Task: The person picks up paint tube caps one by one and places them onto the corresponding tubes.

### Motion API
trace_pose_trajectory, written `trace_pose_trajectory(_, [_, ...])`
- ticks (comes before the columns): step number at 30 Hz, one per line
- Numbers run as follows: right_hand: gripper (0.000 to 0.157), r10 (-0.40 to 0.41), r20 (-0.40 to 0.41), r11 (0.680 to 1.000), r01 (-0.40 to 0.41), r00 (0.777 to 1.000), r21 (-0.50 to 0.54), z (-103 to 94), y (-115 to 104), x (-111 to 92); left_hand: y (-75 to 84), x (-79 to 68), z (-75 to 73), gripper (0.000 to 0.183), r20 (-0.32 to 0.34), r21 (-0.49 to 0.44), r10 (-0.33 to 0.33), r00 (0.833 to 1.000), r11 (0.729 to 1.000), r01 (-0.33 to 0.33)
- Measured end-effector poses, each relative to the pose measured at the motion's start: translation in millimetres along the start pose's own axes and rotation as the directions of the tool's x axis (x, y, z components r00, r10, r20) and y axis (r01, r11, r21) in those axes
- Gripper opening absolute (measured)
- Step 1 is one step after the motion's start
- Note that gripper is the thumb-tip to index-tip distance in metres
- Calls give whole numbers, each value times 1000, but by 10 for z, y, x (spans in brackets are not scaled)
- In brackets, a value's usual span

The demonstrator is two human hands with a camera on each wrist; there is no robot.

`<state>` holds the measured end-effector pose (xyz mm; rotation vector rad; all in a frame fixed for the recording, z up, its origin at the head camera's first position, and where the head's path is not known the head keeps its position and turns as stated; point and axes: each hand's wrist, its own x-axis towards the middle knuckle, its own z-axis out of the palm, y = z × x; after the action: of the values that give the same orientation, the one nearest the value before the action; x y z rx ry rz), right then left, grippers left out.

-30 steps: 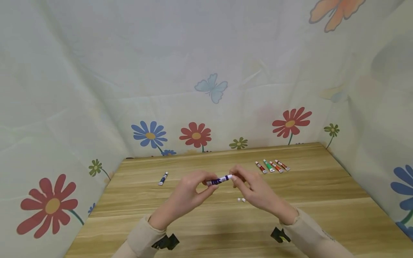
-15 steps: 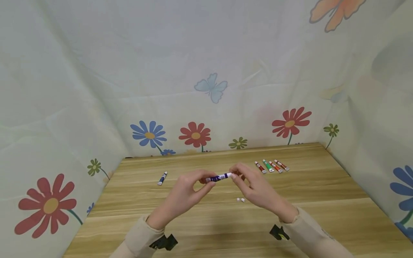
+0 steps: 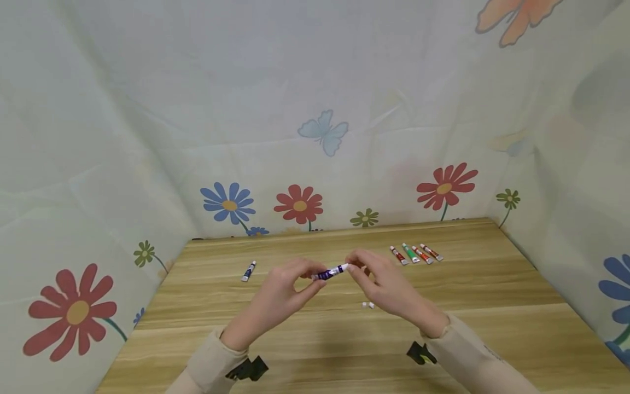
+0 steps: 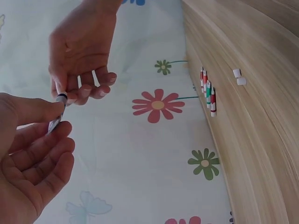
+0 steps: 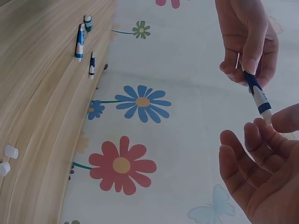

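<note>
A dark purple and white paint tube [image 3: 331, 272] is held up above the table between both hands. My left hand [image 3: 287, 287] pinches its flat end between thumb and fingers. At the other end, the thumb and forefinger of my right hand [image 3: 389, 279] pinch the white cap [image 3: 346, 267]. In the right wrist view the paint tube [image 5: 258, 95] points down toward the right fingertips, whose other fingers [image 5: 233, 161] are loosely bent. The left wrist view shows the paint tube [image 4: 57, 114] partly hidden behind the left thumb.
Two small white caps [image 3: 368, 305] lie on the wooden table [image 3: 315, 339] below the right hand. Several red and green paint tubes [image 3: 410, 253] lie at the back right. A blue paint tube [image 3: 249, 271] lies on the left. Flower-printed cloth [image 3: 246, 109] walls surround the table.
Both hands stay on the tube. The right hand has shifted slightly left, and the tube's cap end has moved left with it. The things on the table have not moved.
</note>
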<state>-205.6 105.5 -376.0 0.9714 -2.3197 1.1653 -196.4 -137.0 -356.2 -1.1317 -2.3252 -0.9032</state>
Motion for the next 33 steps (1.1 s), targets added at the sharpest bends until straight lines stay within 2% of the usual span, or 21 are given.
trace_pose_trajectory(6, [9,20,17,999,-20,1000,28,63,10,16,-27,-60,-3,22,38,-7,-26,999,1000,26])
trace_pose_trajectory(12, [10,46,42,996,-49,998,69,96,6,20,-65,-126,6,22,49,-57,-105,993,993,108])
trace_pose_trajectory(21, [10,4,27,998,-6,1000,65,112,28,38,-138,-145,17,16,29,-98,-181,983,978,183])
trace_pose_trajectory(25, [14,14,32,999,-15,999,49,100,34,45,-167,-145,6,14,15,-120,-210,978,970,211])
trace_pose_trajectory(33, [17,14,20,1000,-14,1000,17,15,65,63,-277,-174,-36,17,-70,-143,-251,965,960,240])
